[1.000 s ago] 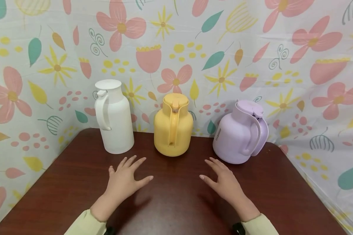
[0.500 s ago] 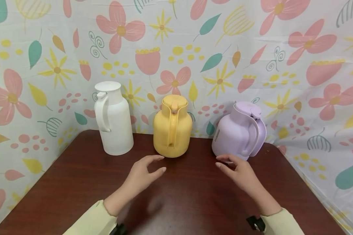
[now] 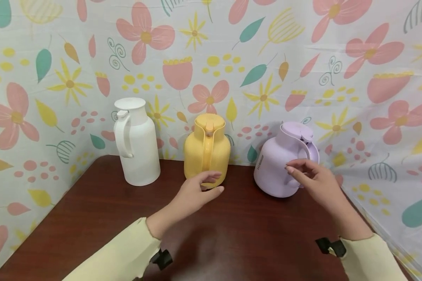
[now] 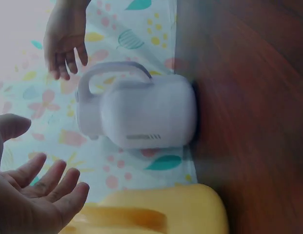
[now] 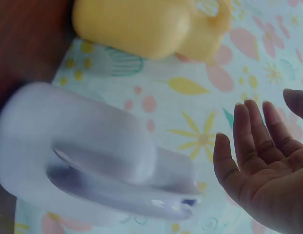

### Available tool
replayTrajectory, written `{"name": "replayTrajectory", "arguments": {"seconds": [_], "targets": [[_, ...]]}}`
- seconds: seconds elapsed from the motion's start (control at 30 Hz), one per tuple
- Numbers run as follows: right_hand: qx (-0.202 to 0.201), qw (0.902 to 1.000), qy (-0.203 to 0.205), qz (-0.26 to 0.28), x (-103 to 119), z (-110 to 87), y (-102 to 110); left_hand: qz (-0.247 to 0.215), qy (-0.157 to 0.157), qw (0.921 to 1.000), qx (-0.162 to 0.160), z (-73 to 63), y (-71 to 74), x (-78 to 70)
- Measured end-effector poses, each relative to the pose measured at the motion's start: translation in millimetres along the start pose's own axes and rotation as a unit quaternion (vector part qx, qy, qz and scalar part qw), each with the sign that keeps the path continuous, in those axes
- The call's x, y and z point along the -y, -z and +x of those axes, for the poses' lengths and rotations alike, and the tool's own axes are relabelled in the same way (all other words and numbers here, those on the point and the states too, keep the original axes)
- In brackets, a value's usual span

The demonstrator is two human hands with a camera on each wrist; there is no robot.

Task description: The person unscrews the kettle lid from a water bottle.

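Three thermos jugs stand upright in a row: a tall white jug (image 3: 142, 150), a squat yellow jug (image 3: 191, 152) and a squat lilac jug (image 3: 272, 168). My left hand (image 3: 193, 195) is in front of the yellow jug, overlapping its lower part in the head view. Its fingers are relaxed, thumb apart, and hold nothing. My right hand (image 3: 318, 181) hovers in front of the lilac jug's handle (image 5: 117, 187), hiding part of it in the head view. In the right wrist view its loosely bent fingers (image 5: 249, 131) show a gap to that jug.
The jugs stand along the back edge of a dark brown wooden table (image 3: 232, 238). Behind and at the sides hangs a white cloth (image 3: 211, 39) printed with flowers and leaves. Black straps with small cameras (image 3: 161, 258) sit at both wrists, by the pale sleeves (image 3: 126, 249).
Both hands have moved to the right and forward, the left from before the white jug to the yellow one, the right up to the lilac jug's handle. The jugs have stayed put.
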State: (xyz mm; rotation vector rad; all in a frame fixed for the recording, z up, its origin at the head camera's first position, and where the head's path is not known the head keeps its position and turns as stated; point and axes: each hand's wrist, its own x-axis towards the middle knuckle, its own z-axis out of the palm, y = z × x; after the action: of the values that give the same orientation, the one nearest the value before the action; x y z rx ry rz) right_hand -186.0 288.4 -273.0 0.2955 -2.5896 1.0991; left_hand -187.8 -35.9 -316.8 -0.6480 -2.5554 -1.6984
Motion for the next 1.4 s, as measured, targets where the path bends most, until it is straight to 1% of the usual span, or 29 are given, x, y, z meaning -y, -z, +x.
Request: {"name": "replayTrajectory", "arguments": {"seconds": [0.13, 0.27, 0.3, 0.5, 0.6, 0.67, 0.73, 0.8, 0.9, 0.97, 1.1, 1.2, 1.3, 1.4], "targets": [[-0.020, 0.9994, 0.004, 0.027, -1.8, 6.0, 13.1, -0.009, -0.016, 0.9998, 0.004, 8.9, -7.1, -12.4], [-0.035, 0.9989, 0.003, 0.032, -4.4, 12.2, 24.6, -0.015, -0.025, 0.9995, 0.008, 19.4, -12.0, -26.0], [-0.036, 0.9988, -0.003, 0.033, -4.5, 13.6, 27.4, -0.017, -0.027, 0.9994, 0.009, 22.5, -13.0, -28.9], [-0.030, 0.9993, -0.024, 0.000, -4.3, 21.9, 43.5, -0.027, -0.029, 0.9991, 0.015, 42.0, -18.1, -41.5], [-0.032, 0.9989, -0.034, 0.001, -5.9, 27.1, 47.8, -0.036, -0.029, 0.9988, 0.019, 50.8, -21.6, -45.0], [-0.049, 0.9981, -0.032, 0.021, -9.7, 30.9, 50.2, -0.042, -0.024, 0.9986, 0.019, 56.6, -25.3, -46.5], [-0.067, 0.9965, -0.031, 0.040, -15.7, 34.1, 53.2, -0.048, -0.012, 0.9986, 0.017, 62.0, -30.2, -49.0], [-0.084, 0.9950, -0.032, 0.043, -23.4, 36.9, 56.7, -0.053, -0.001, 0.9985, 0.014, 66.9, -36.1, -50.9], [-0.095, 0.9933, -0.052, 0.042, -35.0, 40.8, 61.2, -0.054, 0.011, 0.9984, 0.014, 73.1, -45.0, -54.3], [-0.096, 0.9923, -0.065, 0.043, -42.1, 43.8, 63.1, -0.054, 0.006, 0.9984, 0.013, 78.2, -50.9, -55.2], [-0.094, 0.9889, -0.089, 0.072, -55.8, 51.2, 63.2, -0.050, -0.008, 0.9987, 0.007, 89.5, -61.9, -53.1], [-0.080, 0.9862, -0.103, 0.102, -68.3, 56.2, 61.3, -0.053, -0.017, 0.9984, 0.000, 96.9, -69.5, -49.9], [-0.047, 0.9848, -0.119, 0.118, -82.9, 58.8, 58.5, -0.052, -0.013, 0.9986, 0.000, 102.8, -76.4, -46.6], [0.009, 0.9843, -0.131, 0.118, -97.3, 59.7, 53.3, -0.052, -0.003, 0.9986, 0.006, 107.0, -81.3, -44.0]]}}
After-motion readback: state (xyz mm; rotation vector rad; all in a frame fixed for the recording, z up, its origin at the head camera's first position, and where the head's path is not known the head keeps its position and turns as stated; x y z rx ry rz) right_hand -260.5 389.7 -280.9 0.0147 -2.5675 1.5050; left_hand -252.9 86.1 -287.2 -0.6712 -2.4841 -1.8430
